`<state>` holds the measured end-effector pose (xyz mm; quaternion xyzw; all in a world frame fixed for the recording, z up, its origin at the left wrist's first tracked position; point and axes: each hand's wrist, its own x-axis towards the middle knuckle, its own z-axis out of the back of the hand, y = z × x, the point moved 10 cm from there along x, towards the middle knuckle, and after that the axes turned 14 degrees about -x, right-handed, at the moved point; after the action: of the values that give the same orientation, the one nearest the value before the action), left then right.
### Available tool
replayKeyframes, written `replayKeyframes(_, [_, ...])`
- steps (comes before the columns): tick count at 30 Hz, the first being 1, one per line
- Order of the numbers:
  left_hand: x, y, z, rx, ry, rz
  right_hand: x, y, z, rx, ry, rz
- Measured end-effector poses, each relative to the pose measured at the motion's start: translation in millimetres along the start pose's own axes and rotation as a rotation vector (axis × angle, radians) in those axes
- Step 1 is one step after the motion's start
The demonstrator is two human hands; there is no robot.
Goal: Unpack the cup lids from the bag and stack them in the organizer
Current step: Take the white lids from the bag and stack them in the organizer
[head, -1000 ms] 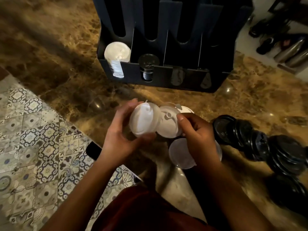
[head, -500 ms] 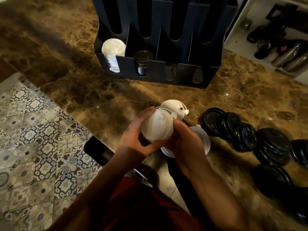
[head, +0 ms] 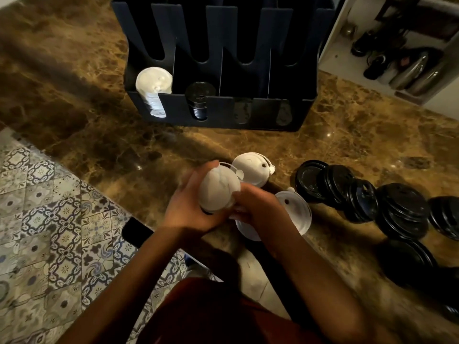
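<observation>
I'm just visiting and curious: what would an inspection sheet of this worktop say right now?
Surface: brown marble counter, glossy.
Job's things: black organizer holds white lid stack in its leftmost slot, black lid stack in the next; loose white lids and black lids lie on the counter.
Clutter: nothing seen.
Hands: left hand and right hand both grip a bunch of white lids.
Cables: nothing seen.
Surroundings: patterned floor tiles; metal bottles on a shelf.

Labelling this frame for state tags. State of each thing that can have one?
Left hand: grips the white plastic lid stack.
Right hand: holds that stack's other side.
Loose white plastic lids: lying on the counter.
Black plastic lids: toppled rows on the brown marble counter.
Dark slotted organizer: upright, two left slots partly filled.
</observation>
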<state>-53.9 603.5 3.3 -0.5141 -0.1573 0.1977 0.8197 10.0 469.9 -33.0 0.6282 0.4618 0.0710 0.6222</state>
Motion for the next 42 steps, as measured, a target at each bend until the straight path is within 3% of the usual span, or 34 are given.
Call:
replayKeyframes(4, [9,25,16,-0.018,0.019,0.022,-8,43,43,-0.632,-0.373,0.169])
replayKeyframes(8, [19,29,13,0.049,0.112,0.002,-13,83,51,-0.51,-0.355,0.319])
replayKeyframes(13, [42,2,6,-0.005,0.091,-0.073,-16,106,80,-0.619,-0.45,0.416])
replayKeyframes(18, [70,-33,-32,0.084,0.18,-0.202,-22,101,100,-0.701,-0.52,0.427])
replayKeyframes(28, [83,-16,-88,0.252,0.382,-0.187,-61,81,152,-0.764,-0.65,0.378])
replayKeyframes(34, [83,-20,-94,0.339,0.407,-0.195,-74,49,158,-0.881,-0.616,0.264])
replayKeyframes(42, [85,-22,-95,0.313,0.451,-0.131,-76,17,146,-1.176,-0.387,0.114])
